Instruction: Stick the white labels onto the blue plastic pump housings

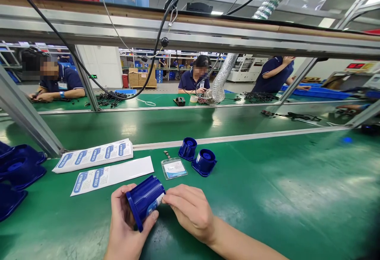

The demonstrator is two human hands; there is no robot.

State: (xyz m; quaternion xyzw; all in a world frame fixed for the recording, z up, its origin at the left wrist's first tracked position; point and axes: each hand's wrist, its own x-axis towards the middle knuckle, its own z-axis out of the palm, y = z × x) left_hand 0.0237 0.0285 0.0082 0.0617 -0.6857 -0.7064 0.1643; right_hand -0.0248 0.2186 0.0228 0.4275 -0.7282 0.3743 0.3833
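A blue plastic housing (pixel 146 196), round with a flanged base, lies tilted in my left hand (pixel 126 220), whose thumb and fingers wrap its flange end. On its side sits a blue-and-white sticker label (pixel 154 205). My right hand (pixel 191 208) pinches the label's right end against the housing, fingertips together. Beyond my hands lies a label sheet (pixel 124 174) with two stickers at its left end and bare backing on the right. Behind it is a stack of full label sheets (pixel 95 156).
Two more blue housings (pixel 204 162) stand upright beside a badge in a clear holder (pixel 174 169). Several blue housings (pixel 20 165) crowd the left edge. A metal frame rail (pixel 190 38) crosses above the green bench (pixel 282 188), with a cable (pixel 154 58) hanging down. People work across the line.
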